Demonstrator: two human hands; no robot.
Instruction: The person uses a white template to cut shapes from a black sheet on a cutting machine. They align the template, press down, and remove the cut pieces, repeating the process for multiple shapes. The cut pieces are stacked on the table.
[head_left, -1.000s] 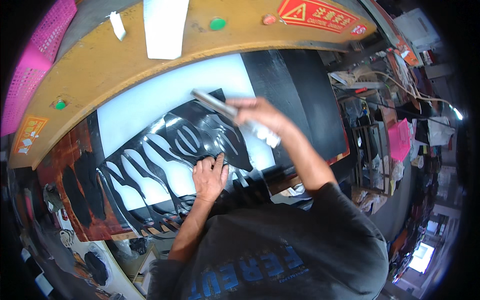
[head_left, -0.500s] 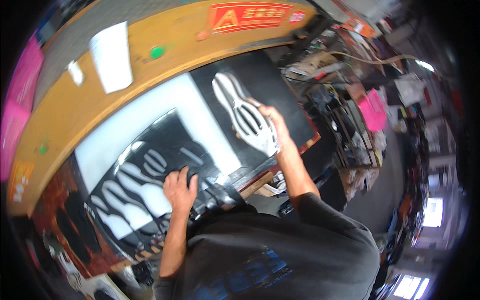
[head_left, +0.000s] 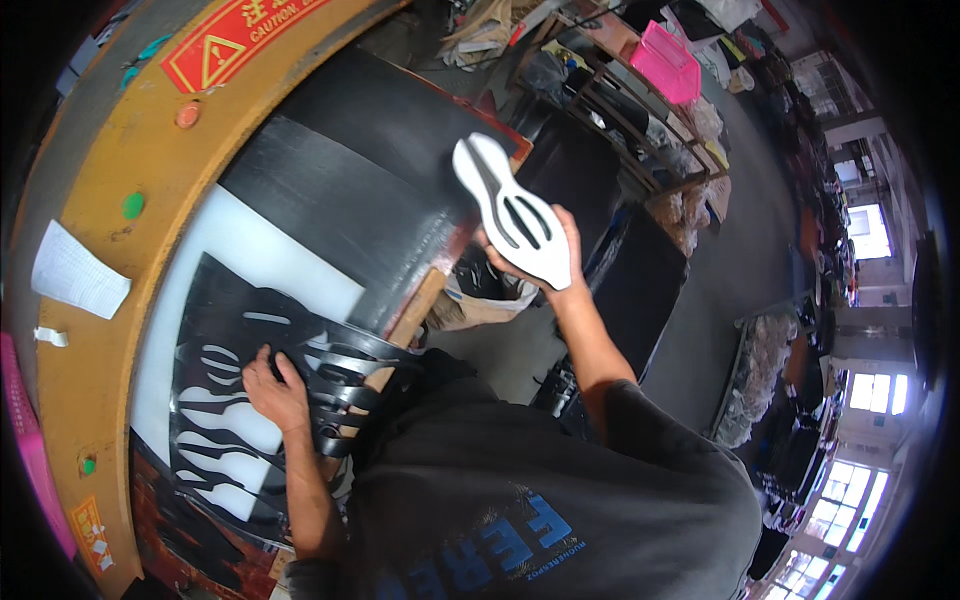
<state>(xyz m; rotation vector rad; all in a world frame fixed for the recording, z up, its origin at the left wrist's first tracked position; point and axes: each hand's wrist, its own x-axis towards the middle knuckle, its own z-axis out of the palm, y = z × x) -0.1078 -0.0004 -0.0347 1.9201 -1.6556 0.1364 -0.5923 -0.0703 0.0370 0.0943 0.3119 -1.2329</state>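
Observation:
My right hand point(head_left: 545, 262) holds up a white sole-shaped cutting die point(head_left: 510, 212) with slots in it, out past the right edge of the bench. My left hand point(head_left: 272, 385) rests flat on a thin black sheet point(head_left: 250, 400) full of sole-shaped cut-outs. That sheet lies on the white cutting board point(head_left: 270, 255) of the press. A solid strip of black material point(head_left: 350, 190) runs across the board beyond the cut sheet.
The yellow press frame point(head_left: 150, 150) arcs over the board, with a red warning label point(head_left: 235, 40), a green button point(head_left: 133, 205) and a taped paper note point(head_left: 75, 272). Shelves with a pink basket point(head_left: 665, 60) and a paper sack point(head_left: 480, 300) stand to the right.
My right hand has lifted the white die off the sheet and swung it out to the right, off the bench. My left hand stays pressed on the cut black sheet. My view has turned right.

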